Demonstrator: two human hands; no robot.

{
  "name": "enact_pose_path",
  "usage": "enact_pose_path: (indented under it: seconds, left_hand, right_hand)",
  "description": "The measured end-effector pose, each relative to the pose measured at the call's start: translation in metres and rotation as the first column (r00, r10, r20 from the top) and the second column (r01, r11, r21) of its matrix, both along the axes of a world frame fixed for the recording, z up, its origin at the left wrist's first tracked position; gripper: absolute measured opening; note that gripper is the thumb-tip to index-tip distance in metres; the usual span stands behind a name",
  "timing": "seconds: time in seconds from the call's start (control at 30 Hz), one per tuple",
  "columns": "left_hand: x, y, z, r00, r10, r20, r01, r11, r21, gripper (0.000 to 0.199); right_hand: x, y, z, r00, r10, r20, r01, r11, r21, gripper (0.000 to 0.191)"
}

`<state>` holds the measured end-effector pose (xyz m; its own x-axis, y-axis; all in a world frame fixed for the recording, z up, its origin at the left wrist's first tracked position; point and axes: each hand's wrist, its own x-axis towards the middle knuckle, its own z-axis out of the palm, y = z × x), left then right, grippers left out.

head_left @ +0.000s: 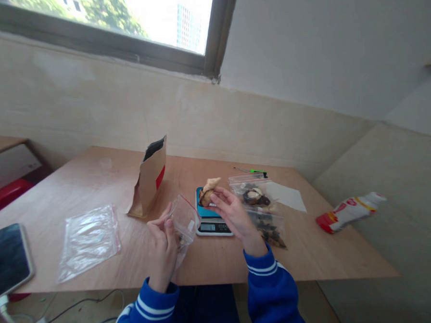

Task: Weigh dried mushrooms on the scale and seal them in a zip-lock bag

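My left hand (162, 244) is closed on a clear zip bag (185, 218) with a red-edged mouth; a few small brownish pieces show low in it, partly behind my fingers. Between the fingertips of my right hand (233, 211) is a dried mushroom piece (209, 193), pale and brown with a dark edge. It is held over a small digital kitchen scale (213, 227) with a blue top, and whether it touches the scale I cannot tell. Right of that hand lie a zip bag of dried mushrooms (255, 194) and another bag with dark dried pieces (271, 231).
An upright brown paper pouch (149, 184) stands behind my left hand. Clear empty bags (89, 240) and a tablet (9, 259) with a cable lie left. To the right are white paper (287, 196), a green-handled tool (257, 171) and a red-and-white bottle (350, 213).
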<state>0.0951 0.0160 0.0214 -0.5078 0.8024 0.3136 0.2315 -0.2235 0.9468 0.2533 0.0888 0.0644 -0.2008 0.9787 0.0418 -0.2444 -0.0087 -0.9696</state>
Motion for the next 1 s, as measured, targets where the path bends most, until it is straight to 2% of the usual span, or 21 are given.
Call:
enact_pose_path:
  seconds: [0.1, 0.17, 0.27, 0.33, 0.4, 0.47, 0.5, 0.6, 0.7, 0.8, 0.9, 1.0]
  left_hand:
    - [0.002, 0.0, 0.001, 1.0, -0.005, -0.006, 0.005, 1.0, -0.012, 0.022]
    - [0.003, 0.001, 0.001, 1.0, -0.018, 0.005, 0.018, 1.0, 0.0, 0.023]
    - [0.002, 0.001, 0.0, 1.0, -0.018, 0.008, 0.018, 1.0, -0.018, 0.024]
    - [0.0, 0.002, -0.002, 1.0, -0.001, 0.002, 0.001, 0.999, -0.047, 0.025]
    - [-0.001, 0.003, -0.003, 1.0, 0.012, 0.011, -0.011, 0.998, -0.055, 0.025]
    - [-0.001, 0.003, -0.004, 1.0, 0.013, 0.026, -0.012, 0.999, -0.051, 0.026]
    - [-0.002, 0.003, -0.003, 0.999, 0.011, 0.034, -0.01, 0.999, -0.048, 0.026]
    - [-0.003, 0.002, 0.0, 0.999, 0.006, 0.05, -0.004, 0.999, -0.042, 0.026]
    - [-0.006, 0.0, 0.004, 0.998, 0.016, 0.065, -0.014, 0.999, -0.032, 0.025]
    - [-0.009, -0.001, 0.006, 0.998, 0.028, 0.064, -0.025, 0.998, -0.052, 0.026]
    - [-0.011, -0.001, 0.006, 0.997, 0.029, 0.068, -0.025, 0.998, -0.062, 0.028]
    - [-0.01, 0.0, 0.005, 0.996, 0.028, 0.085, -0.024, 0.998, -0.054, 0.027]
  right_hand:
    - [-0.01, -0.013, 0.012, 0.975, 0.152, 0.162, -0.155, 0.988, 0.007, 0.031]
    - [-0.016, -0.019, 0.019, 0.922, 0.163, 0.352, -0.211, 0.972, 0.105, 0.026]
    - [-0.019, -0.021, 0.027, 0.824, 0.041, 0.565, -0.242, 0.927, 0.285, 0.022]
    - [-0.018, -0.013, 0.025, 0.777, -0.085, 0.623, -0.195, 0.909, 0.368, 0.022]
    - [-0.014, 0.003, 0.014, 0.706, -0.237, 0.667, -0.113, 0.892, 0.438, 0.024]
    - [-0.01, 0.023, -0.004, 0.573, -0.358, 0.737, -0.087, 0.868, 0.489, 0.024]
    - [-0.009, 0.033, -0.013, 0.488, -0.388, 0.782, -0.108, 0.862, 0.496, 0.026]
    - [-0.007, 0.057, -0.037, 0.389, -0.386, 0.837, -0.146, 0.871, 0.469, 0.03]
    - [-0.008, 0.066, -0.045, 0.347, -0.367, 0.863, -0.156, 0.885, 0.439, 0.027]
    - [-0.007, 0.067, -0.045, 0.332, -0.356, 0.873, -0.149, 0.895, 0.422, 0.02]
    - [-0.003, 0.063, -0.042, 0.369, -0.336, 0.867, -0.134, 0.903, 0.407, 0.017]
    - [-0.002, 0.054, -0.034, 0.444, -0.303, 0.843, -0.119, 0.913, 0.39, 0.027]
